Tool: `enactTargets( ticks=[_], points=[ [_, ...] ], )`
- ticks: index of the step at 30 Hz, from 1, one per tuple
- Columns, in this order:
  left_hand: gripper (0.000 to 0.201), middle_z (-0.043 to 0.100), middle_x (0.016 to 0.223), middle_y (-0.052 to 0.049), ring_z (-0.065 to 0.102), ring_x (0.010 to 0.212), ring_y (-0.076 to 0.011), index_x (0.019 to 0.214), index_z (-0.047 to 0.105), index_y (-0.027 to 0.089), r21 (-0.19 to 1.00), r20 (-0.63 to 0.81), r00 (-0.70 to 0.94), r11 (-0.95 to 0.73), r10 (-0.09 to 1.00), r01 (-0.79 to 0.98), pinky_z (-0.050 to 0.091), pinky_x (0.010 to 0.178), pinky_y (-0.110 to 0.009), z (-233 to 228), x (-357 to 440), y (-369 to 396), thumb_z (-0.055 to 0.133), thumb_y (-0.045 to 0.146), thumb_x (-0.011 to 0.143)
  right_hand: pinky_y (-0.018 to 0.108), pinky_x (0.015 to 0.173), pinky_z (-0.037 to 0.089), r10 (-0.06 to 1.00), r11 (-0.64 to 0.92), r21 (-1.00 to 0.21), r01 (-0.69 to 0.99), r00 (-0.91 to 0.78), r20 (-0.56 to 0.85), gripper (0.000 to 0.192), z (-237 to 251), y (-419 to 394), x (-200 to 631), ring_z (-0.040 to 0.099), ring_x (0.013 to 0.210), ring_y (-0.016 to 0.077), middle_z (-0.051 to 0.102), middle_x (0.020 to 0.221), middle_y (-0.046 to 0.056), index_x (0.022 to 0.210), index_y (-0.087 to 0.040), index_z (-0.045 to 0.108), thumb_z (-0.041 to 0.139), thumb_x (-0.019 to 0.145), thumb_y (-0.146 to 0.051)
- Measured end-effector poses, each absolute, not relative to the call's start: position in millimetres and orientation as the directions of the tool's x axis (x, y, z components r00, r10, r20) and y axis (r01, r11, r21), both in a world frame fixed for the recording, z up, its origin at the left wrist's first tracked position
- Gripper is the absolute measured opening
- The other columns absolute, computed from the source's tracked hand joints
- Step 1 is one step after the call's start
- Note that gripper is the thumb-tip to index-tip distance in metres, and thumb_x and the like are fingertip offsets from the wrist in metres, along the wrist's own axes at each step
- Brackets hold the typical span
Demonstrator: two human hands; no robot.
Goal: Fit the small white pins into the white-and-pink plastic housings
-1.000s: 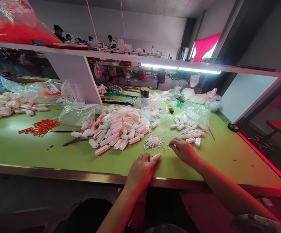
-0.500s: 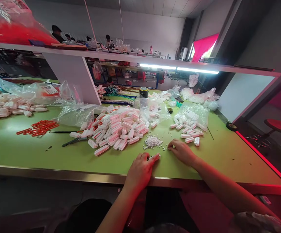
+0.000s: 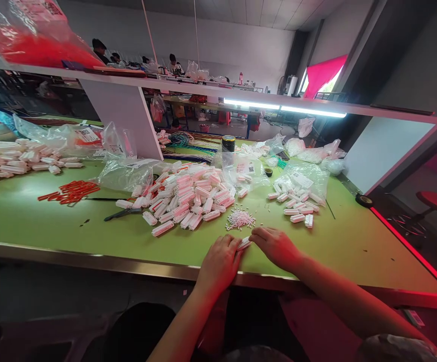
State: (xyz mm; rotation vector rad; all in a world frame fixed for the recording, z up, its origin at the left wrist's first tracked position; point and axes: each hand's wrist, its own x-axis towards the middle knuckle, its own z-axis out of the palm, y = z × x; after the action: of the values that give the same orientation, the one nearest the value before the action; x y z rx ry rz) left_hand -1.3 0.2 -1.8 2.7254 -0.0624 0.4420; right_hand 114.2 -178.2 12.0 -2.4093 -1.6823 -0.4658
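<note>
Two hands (image 3: 248, 254) on one white connector (image 3: 244, 244).

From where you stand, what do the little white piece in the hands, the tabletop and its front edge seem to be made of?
The white piece, between left hand and right hand, looks like moulded plastic: matte, uniform white. The tabletop seems a smooth green laminate or mat with a dull sheen. Its front edge looks like brushed metal, grey and reflective.

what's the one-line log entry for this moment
left hand: holds white plastic piece | right hand: fingertips at same piece | small white bits pile just beyond | green table
</note>
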Motion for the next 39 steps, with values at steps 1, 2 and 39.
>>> enactTargets(
  ticks=[1,2,39],
  points=[
    [0.023,0.063,0.107,-0.007,0.059,0.101,-0.0247,0.116,0.063,0.022,0.357,0.314,0.949,-0.928,0.015,-0.104,0.05,0.091,-0.04,-1.9,-1.1,0.3,0.047,0.027,0.101,0.029,0.072,0.046,0.89,-0.339,0.08,0.937,0.291,0.351,0.021,11.9,-177.3,113.9,0.061,0.081,0.0183,0.069,0.1,0.006,0.1,-0.02,0.067,0.046,0.102,-0.02],
    [0.023,0.063,0.107,-0.007,0.059,0.101,-0.0248,0.115,0.063,0.021,0.355,0.316,0.949,-0.929,0.012,-0.107,0.05,0.091,-0.04,-2.2,-1.0,0.4,0.047,0.027,0.101,0.03,0.071,0.045,0.897,-0.323,0.119,0.939,0.263,0.356,0.021,12.2,-176.3,113.6,0.06,0.079,0.0184,0.068,0.098,0.007,0.098,-0.02,0.067,0.046,0.102,-0.019],
    [0.049,0.059,0.103,-0.006,0.057,0.096,-0.0234,0.141,0.053,0.035,0.268,0.274,0.956,-0.947,-0.102,-0.178,0.051,0.088,-0.039,-0.7,-1.7,5.6,0.047,0.015,0.097,0.028,0.077,0.052,0.678,-0.36,-0.469,0.806,0.572,0.462,0.022,10.7,-189.0,143.0,0.068,0.087,0.0184,0.071,0.099,0.007,0.105,-0.022,0.074,0.053,0.097,-0.02]
  ],
)
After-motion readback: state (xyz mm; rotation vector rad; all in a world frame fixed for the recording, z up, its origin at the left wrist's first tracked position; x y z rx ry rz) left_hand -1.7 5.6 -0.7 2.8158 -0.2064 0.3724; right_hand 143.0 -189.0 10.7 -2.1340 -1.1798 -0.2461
